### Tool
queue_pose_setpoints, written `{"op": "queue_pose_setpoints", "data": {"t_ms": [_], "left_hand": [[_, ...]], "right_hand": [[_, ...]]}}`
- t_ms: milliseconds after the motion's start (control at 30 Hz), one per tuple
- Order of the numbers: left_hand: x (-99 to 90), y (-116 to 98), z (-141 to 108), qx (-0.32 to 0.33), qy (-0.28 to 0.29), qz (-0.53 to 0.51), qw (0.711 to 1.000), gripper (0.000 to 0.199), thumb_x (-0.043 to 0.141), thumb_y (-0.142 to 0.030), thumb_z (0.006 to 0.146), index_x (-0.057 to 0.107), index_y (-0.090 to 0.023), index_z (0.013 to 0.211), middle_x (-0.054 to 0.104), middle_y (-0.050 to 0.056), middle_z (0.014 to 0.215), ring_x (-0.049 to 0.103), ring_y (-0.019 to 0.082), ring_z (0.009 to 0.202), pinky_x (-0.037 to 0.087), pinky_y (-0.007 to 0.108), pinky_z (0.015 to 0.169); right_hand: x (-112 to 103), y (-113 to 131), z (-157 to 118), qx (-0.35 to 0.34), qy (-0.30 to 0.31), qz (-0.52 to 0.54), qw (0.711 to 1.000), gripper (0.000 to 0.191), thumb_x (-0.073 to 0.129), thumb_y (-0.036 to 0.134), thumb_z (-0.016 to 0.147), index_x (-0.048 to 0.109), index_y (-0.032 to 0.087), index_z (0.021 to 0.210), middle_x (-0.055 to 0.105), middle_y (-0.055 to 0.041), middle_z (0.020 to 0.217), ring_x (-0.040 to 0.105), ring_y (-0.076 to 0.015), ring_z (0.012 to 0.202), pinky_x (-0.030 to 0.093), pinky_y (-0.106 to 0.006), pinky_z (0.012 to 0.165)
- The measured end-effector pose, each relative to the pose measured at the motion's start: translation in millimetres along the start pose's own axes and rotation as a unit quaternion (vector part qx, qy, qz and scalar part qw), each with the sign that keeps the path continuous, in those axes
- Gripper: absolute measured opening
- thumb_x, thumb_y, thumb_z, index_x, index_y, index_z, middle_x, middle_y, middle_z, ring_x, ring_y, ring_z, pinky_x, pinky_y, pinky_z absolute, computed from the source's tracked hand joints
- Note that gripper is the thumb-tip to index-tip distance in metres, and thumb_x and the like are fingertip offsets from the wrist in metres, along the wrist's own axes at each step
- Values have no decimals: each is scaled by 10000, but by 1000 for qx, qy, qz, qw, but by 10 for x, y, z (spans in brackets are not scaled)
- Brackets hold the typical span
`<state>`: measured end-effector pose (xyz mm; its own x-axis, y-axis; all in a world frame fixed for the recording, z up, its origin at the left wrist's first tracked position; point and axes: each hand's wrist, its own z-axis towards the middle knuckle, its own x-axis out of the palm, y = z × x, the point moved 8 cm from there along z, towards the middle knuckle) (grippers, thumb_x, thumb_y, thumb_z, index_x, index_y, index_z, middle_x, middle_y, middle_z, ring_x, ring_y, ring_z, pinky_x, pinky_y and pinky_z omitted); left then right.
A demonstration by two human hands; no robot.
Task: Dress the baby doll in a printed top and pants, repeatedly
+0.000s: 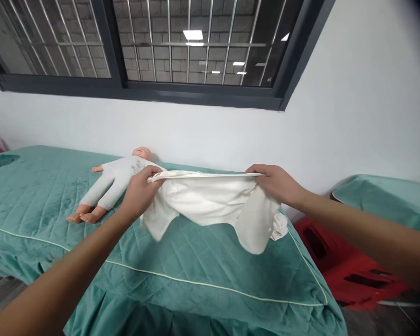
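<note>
A small white baby garment (206, 198) is stretched sideways above the bed, its top edge pulled nearly straight between my hands. My left hand (142, 189) pinches one end of that edge, and my right hand (275, 184) is closed on the other end. Two rounded flaps of cloth hang down, one under each hand; whether they are sleeves I cannot tell. To the left of the garment, a baby doll (121, 172) in a white suit lies on its back, with bare feet toward me. My left hand overlaps its side in view.
A green quilted cover (196, 256) with pale piping spreads over the bed. Near its right end lies a bunched white cloth (279, 226). Red plastic stools (339, 266) stand beyond on the right, by another green-covered surface (388, 196). A barred window (196, 46) is in the wall behind.
</note>
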<state>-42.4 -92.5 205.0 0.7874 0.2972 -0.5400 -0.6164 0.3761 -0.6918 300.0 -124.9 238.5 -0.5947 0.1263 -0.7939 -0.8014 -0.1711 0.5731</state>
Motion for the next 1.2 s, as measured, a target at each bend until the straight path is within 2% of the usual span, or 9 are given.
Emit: {"op": "queue_pose_setpoints", "data": {"t_ms": [133, 233, 400, 533, 633, 733, 867, 1000, 1200], "left_hand": [[55, 111, 152, -32, 40, 75, 996, 297, 570, -473, 844, 677, -226, 969, 727, 16, 948, 638, 231, 927, 476, 293, 810], [287, 268, 392, -20, 99, 218, 971, 339, 550, -506, 861, 674, -238, 1029, 726, 51, 970, 648, 272, 925, 474, 344, 800], [1038, 423, 386, 62, 124, 411, 901, 324, 392, -143, 918, 635, -136, 1132, 666, 184, 1134, 602, 334, 1094, 456, 440, 882], [1892, 399, -86, 114, 207, 323, 917, 370, 364, -56, 885, 632, -113, 1134, 633, 181, 1189, 584, 290, 1133, 458, 401, 937], [2260, 520, -269, 88, 242, 244, 935, 346, 381, -145, 927, 624, -95, 1168, 602, 179, 1295, 517, 279, 1265, 412, 390, 1054], [2265, 741, -180, 41, 210, 239, 947, 418, 400, -274, 964, 559, -57, 1284, 507, 197, 1438, 430, 311, 1360, 327, 440, 1148], [2104, 978, -11, -42, 182, 253, 949, 479, 432, -368, 962, 514, -80, 1336, 559, 176, 1375, 487, 330, 1282, 388, 456, 1103], [1982, 967, 51, -60, 140, 247, 957, 537, 440, -354, 957, 397, -139, 1447, 496, 152, 1457, 448, 326, 1323, 459, 447, 1040], [2001, 962, 195, -29, 158, 238, 958, 560, 361, -383, 993, 351, -140, 1498, 463, 150, 1502, 458, 340, 1319, 442, 476, 1062]], "right_hand": [[137, -264, 19, 35, 61, 21, 997, 225, 486, 258, 789, 680, 181, 872, 704, -17, 803, 638, -181, 725, 457, -255, 626], [312, -392, 212, 24, 62, -59, 996, 268, 433, 182, 802, 683, 185, 900, 721, -35, 904, 649, -196, 824, 469, -268, 702], [966, -469, 505, 46, 5, -320, 946, 383, 391, 97, 868, 661, 179, 1127, 694, -143, 1136, 607, -296, 1072, 445, -402, 892], [1801, -253, 441, -43, -31, -365, 930, 454, 382, 58, 888, 563, 117, 1300, 537, -183, 1412, 433, -306, 1320, 315, -430, 1092], [2281, -284, 316, -5, 3, -303, 953, 402, 340, 134, 948, 556, 105, 1286, 581, -171, 1363, 455, -265, 1312, 327, -377, 1103], [2400, -417, 290, 80, -4, -275, 958, 425, 359, 177, 946, 516, 54, 1320, 568, -212, 1373, 450, -278, 1335, 316, -391, 1120], [2294, -646, 380, 184, -35, -265, 946, 506, 398, 288, 947, 457, 46, 1386, 466, -243, 1469, 408, -336, 1378, 345, -458, 1098], [2192, -701, 471, 169, -76, -281, 942, 535, 402, 342, 947, 449, 75, 1409, 438, -203, 1494, 396, -341, 1370, 357, -443, 1091], [2118, -784, 626, 171, -77, -302, 935, 625, 361, 402, 973, 287, 153, 1541, 349, -164, 1556, 308, -357, 1417, 366, -505, 1079]]}}
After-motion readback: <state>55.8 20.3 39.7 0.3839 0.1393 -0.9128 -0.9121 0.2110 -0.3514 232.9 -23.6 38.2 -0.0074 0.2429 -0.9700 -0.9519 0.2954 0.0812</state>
